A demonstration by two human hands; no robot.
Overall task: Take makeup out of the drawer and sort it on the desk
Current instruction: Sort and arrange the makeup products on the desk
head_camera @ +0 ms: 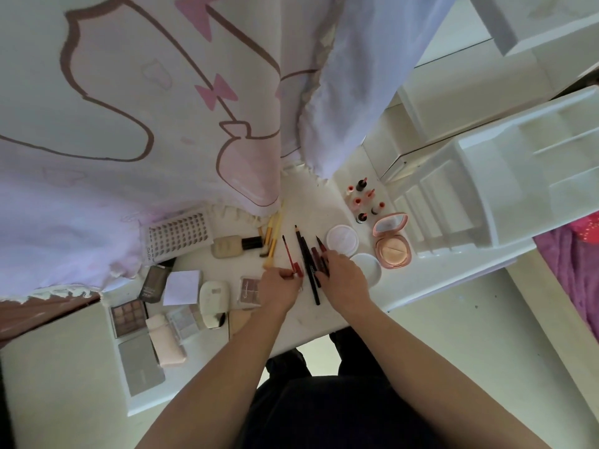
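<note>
Pinching the near end of the red liner (289,254) with the left hand (281,288) and curling the right hand (345,280) round a dark red pen (322,251), with the black pencil (306,264) flat on the counter (311,315) between both hands, long axis running away, seemingly within equal reach.

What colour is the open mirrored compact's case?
Pink; the head view shows the compact best.

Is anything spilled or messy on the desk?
Nothing looks spilled or broken. The pink compact lies open with its mirror up, and the foundation bottle lies on its side beside the brushes.
</note>
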